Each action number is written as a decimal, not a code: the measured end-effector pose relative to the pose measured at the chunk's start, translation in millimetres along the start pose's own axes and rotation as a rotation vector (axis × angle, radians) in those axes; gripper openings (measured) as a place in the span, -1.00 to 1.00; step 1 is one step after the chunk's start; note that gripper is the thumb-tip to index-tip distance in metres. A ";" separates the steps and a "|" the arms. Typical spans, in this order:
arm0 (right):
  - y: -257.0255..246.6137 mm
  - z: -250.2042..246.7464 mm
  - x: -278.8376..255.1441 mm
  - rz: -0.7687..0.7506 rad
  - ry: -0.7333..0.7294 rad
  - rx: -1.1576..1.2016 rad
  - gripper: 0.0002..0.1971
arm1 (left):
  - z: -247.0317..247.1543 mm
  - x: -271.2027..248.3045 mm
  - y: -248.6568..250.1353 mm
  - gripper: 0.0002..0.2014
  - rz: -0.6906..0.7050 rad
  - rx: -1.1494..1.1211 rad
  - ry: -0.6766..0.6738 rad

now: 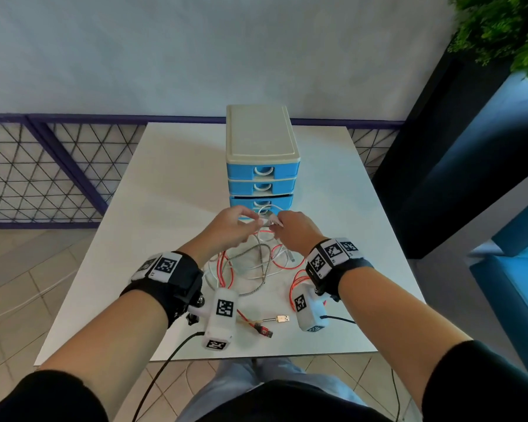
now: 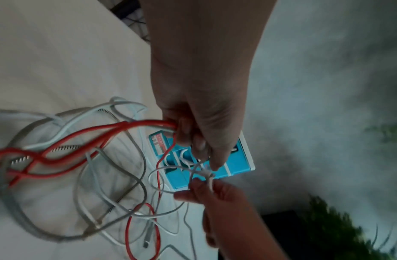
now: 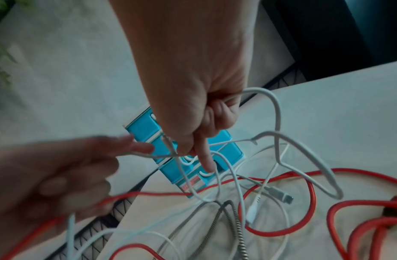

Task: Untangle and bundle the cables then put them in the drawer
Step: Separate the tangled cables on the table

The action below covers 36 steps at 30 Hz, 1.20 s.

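Note:
A tangle of red cable (image 1: pixel 226 269), white cable (image 1: pixel 269 215) and braided grey cable (image 1: pixel 262 280) lies mid-table, before a blue drawer unit (image 1: pixel 261 166) with a white top. My left hand (image 1: pixel 250 220) holds red strands (image 2: pixel 81 139) and a white strand lifted off the table. My right hand (image 1: pixel 276 223) grips a white cable (image 3: pixel 275 105) in curled fingers, index finger (image 3: pixel 206 158) pointing out, and pinches a white knot (image 2: pixel 207 175) close to the left fingertips. The third drawer (image 1: pixel 261 202) stands slightly ajar. Loose plugs (image 1: pixel 282 318) lie near the front edge.
The white table (image 1: pixel 348 208) has bare surface left and right of the drawer unit. A purple mesh railing (image 1: pixel 43 178) runs behind on the left. A dark planter (image 1: pixel 439 147) with greenery and blue seating (image 1: pixel 515 284) stand to the right. Black wrist-camera leads (image 1: pixel 165 360) hang off the front edge.

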State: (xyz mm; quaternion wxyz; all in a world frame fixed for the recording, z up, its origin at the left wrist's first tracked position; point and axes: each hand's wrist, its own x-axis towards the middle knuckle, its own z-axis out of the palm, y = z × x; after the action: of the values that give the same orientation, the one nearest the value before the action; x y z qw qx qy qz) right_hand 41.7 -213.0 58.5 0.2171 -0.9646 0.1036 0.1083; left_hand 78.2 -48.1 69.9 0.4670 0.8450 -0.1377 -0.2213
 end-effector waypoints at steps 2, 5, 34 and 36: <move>-4.7 -3.7 -0.7 -0.028 -0.003 0.093 -0.82 | 1.3 1.9 -5.6 -0.74 0.035 0.166 -0.018; -10.8 -10.2 -5.7 -0.084 -0.018 0.179 -0.84 | 5.6 5.9 -14.7 -0.72 0.133 0.342 0.021; -0.3 -19.7 4.4 -0.032 -0.207 0.192 -0.62 | -3.6 20.6 -25.1 -0.87 0.646 1.038 0.202; -0.8 -19.1 4.3 -0.083 -0.186 0.142 -0.61 | -1.1 21.2 -23.9 -0.73 0.511 1.059 0.214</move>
State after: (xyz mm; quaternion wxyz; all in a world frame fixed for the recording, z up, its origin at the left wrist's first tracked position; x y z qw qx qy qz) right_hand 49.2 -221.3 74.5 0.2980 -0.9360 0.0507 0.1806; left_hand 97.7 -44.1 44.9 0.0318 0.9205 -0.3805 0.0832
